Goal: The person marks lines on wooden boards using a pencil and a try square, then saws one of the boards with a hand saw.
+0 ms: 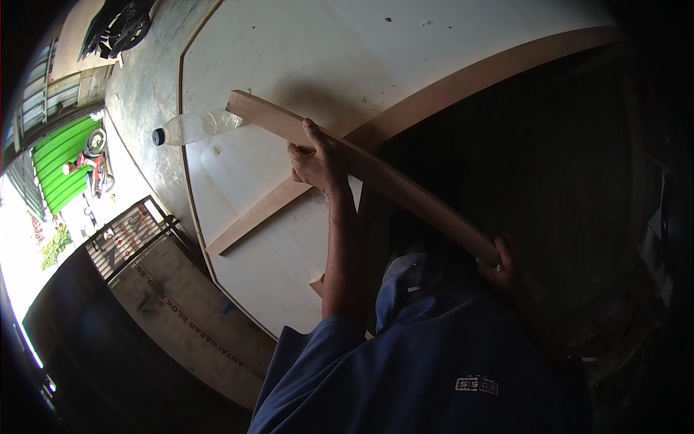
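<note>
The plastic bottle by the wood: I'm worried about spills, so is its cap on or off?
On: a dark cap covers the mouth end of the clear bottle. How tightly, I cannot tell.

Workshop interior, arranged about the pale-topped desk (282, 43). Left of the desk, grey floor (144, 87); past its far-left corner, a dark motorcycle (123, 29). Farther left, as I see from inside, strong daylight, a green corrugated panel (54, 173) and a red motorcycle (95, 170). By the desk's near-left edge, a lettered board (195, 318) and barred metal frame (130, 239). Right of the desk, deep shadow.
</note>
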Action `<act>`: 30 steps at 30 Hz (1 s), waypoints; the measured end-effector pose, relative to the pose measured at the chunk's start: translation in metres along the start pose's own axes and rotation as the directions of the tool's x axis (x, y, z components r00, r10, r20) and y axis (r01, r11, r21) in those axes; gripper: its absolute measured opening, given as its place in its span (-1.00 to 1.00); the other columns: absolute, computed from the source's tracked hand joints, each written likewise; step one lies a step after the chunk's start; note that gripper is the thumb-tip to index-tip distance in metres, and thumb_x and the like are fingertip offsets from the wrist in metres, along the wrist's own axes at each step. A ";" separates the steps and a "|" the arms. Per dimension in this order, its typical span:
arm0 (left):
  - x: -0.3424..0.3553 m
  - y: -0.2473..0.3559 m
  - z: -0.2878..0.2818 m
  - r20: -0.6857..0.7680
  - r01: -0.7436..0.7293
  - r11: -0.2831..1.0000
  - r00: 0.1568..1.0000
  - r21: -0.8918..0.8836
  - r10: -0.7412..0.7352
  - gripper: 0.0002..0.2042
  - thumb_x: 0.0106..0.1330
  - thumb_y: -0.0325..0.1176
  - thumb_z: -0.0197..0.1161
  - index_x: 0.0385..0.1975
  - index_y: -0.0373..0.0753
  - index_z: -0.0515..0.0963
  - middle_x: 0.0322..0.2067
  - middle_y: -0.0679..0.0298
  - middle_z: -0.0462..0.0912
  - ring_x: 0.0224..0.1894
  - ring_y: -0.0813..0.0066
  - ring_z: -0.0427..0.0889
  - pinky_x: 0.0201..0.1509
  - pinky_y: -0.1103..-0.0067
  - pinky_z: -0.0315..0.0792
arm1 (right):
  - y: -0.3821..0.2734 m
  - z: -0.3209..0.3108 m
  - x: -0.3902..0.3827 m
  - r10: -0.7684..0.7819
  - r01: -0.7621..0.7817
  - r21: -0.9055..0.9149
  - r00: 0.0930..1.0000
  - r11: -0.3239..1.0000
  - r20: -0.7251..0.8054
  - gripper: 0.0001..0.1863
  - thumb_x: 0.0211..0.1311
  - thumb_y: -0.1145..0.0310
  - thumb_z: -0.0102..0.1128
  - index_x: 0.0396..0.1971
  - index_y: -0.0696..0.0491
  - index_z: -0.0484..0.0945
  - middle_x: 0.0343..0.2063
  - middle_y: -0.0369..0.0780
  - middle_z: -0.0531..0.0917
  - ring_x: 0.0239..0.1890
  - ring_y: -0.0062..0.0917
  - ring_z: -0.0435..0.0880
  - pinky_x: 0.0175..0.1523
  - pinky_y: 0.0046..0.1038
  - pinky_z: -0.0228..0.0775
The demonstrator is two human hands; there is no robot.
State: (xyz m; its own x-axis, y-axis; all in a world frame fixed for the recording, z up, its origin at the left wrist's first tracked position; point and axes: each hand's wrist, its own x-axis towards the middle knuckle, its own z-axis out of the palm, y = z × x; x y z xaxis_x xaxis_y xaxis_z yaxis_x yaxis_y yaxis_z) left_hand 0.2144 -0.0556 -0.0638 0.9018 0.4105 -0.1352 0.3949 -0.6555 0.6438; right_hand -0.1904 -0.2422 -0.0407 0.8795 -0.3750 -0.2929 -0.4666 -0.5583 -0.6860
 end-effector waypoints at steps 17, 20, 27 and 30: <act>0.000 -0.009 0.006 -0.009 0.012 0.999 1.000 -0.039 -0.012 -0.38 0.45 0.23 0.12 -0.03 -0.36 0.55 -0.26 0.04 0.66 0.08 0.08 0.40 0.29 0.27 0.21 | -0.026 0.012 0.033 0.006 -0.007 0.011 1.000 1.000 0.003 -0.43 -0.05 0.29 0.56 -0.05 0.16 0.51 -0.16 0.04 0.57 -0.22 0.00 0.64 -0.19 -0.14 0.54; 0.003 -0.013 0.010 -0.148 -0.093 0.994 0.984 0.058 0.101 -0.27 0.41 0.33 0.09 -0.18 -0.46 0.55 -0.42 -0.05 0.66 -0.14 0.00 0.59 0.15 0.24 0.38 | -0.027 0.012 0.034 0.018 -0.018 0.011 1.000 1.000 -0.001 -0.43 -0.05 0.29 0.56 -0.05 0.18 0.51 -0.15 0.05 0.57 -0.20 0.01 0.64 -0.18 -0.13 0.54; 0.002 -0.012 0.008 -0.077 -0.063 0.998 0.995 0.015 0.064 -0.42 0.52 0.21 -0.03 -0.10 -0.30 0.56 -0.36 0.09 0.65 -0.10 0.15 0.57 0.27 0.31 0.17 | -0.029 0.013 0.036 -0.059 0.058 -0.018 0.998 0.998 -0.028 -0.43 -0.03 0.29 0.55 -0.04 0.19 0.50 -0.17 0.05 0.58 -0.21 0.02 0.65 -0.18 -0.12 0.54; 0.002 -0.010 0.008 -0.064 -0.065 0.998 0.996 -0.002 0.064 -0.43 0.52 0.20 -0.04 -0.10 -0.28 0.57 -0.38 0.11 0.65 -0.13 0.16 0.58 0.27 0.32 0.17 | -0.028 0.014 0.033 -0.091 0.089 -0.044 0.994 0.995 -0.055 -0.43 -0.02 0.29 0.54 -0.03 0.19 0.49 -0.16 0.05 0.57 -0.20 0.02 0.64 -0.17 -0.11 0.53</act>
State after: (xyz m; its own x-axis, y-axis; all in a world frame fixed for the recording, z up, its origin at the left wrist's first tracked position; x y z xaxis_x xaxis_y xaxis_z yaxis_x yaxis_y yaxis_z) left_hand 0.2133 -0.0532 -0.0760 0.9123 0.4070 -0.0453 0.3355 -0.6794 0.6526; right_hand -0.1465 -0.2285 -0.0405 0.9119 -0.3626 -0.1922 -0.3903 -0.6213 -0.6795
